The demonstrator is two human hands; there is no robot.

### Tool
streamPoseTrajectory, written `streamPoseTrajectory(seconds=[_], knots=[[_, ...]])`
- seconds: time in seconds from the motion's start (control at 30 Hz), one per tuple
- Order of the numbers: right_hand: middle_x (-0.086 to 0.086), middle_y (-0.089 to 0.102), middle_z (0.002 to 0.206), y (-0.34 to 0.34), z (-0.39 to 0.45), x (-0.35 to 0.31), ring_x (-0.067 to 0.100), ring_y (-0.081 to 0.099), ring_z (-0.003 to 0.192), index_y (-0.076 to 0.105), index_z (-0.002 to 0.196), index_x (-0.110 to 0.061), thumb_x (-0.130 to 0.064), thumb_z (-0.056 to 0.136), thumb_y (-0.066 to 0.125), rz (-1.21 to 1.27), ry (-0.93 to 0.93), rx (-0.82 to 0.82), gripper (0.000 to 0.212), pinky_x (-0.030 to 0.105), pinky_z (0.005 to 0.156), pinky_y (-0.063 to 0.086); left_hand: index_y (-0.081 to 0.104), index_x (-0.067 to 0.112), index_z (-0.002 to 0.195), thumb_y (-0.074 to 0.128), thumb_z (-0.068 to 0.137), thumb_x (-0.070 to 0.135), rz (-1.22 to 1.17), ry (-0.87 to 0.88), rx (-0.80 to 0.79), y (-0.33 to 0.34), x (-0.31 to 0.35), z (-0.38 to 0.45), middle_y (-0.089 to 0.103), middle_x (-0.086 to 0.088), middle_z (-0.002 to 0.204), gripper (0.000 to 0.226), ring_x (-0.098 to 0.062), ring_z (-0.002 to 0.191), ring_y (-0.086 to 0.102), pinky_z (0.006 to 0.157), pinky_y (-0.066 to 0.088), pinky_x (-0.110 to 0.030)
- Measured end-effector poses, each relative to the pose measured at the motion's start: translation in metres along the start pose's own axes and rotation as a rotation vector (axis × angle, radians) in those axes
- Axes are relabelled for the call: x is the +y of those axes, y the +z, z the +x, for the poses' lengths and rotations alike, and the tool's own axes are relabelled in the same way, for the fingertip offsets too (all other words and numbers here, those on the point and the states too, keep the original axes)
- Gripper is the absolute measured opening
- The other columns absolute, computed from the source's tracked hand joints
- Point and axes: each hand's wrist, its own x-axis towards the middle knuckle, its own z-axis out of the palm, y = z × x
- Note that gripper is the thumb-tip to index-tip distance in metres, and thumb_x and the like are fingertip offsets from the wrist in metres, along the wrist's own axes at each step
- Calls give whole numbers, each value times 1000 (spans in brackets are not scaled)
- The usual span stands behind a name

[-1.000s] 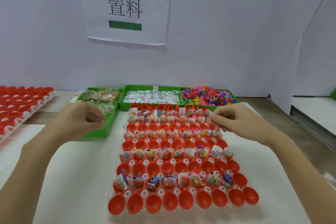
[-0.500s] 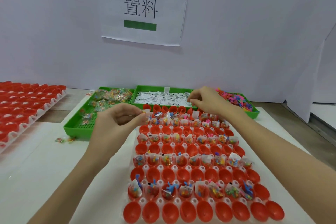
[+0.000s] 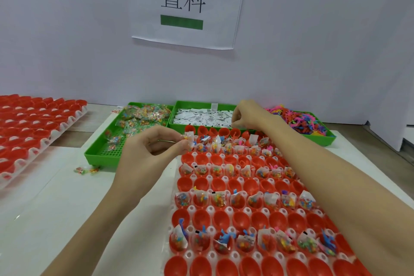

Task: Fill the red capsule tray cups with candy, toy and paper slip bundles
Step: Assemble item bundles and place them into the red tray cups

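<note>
red capsule tray (image 3: pixel 226 207), alternate rows filled

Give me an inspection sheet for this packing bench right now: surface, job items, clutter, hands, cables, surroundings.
Surface: white table.
Job's things: red capsule tray, filled rows alternating with empty ones; green bins of candy packets, paper slips, toys.
Clutter: loose candy packets beside the candy bin.
Grippers: left hand pinches a bundle at the tray's far left; right hand curled over the paper slips.
Cables: nothing seen.
Surroundings: second red tray at left; paper sign on the wall.
</note>
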Motion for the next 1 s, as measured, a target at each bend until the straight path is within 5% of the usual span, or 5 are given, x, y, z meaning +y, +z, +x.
streamPoseTrajectory(seconds=[0.1, 0.37, 0.73, 0.87, 1.0], knots=[[0, 72, 88, -1, -2, 0, 13, 65, 80, 79, 91, -9, -7, 88, 73, 6, 6, 11, 7, 24, 69, 50, 76, 12, 89, 85, 78, 16, -5, -8, -6, -1, 1, 0, 79, -3, 87, 15, -20, 81, 78, 71, 57, -15], [15, 76, 92, -4, -12, -3, 26, 72, 86, 77, 90, 1, -1, 88, 65, -15, 25, 104, 12, 43, 82, 61, 76, 14, 90, 85, 79, 20, 56, -6, -30, 3, 3, -4, 79, -2, 86, 16, -18, 80, 78, 76, 60, -21], [8, 69, 99, 0, -21, -3, 15, 59, 84, 72, 104, -3, -4, 91, 68, 282, 124, 240, 13, 21, 70, 45, 77, 14, 89, 85, 76, 22, 76, -35, -34, 4, 3, -7, 79, -1, 84, 18, -16, 78, 78, 72, 59, -19], [10, 70, 104, 5, -22, 1, 17, 60, 87, 71, 112, -2, -6, 89, 71, 255, 132, 187, 23, 24, 74, 45, 77, 12, 89, 85, 78, 19, 88, -36, -38, 5, 2, -6, 79, -2, 84, 16, -17, 78, 78, 74, 60, -20], [4, 70, 89, 5, -21, 4, 17, 63, 82, 75, 99, -5, -25, 89, 78, 295, 120, 181, 22, 25, 70, 48, 76, 11, 89, 85, 78, 18, 90, -45, -40, 5, 2, -7, 79, -3, 85, 15, -18, 78, 78, 75, 62, -24]])
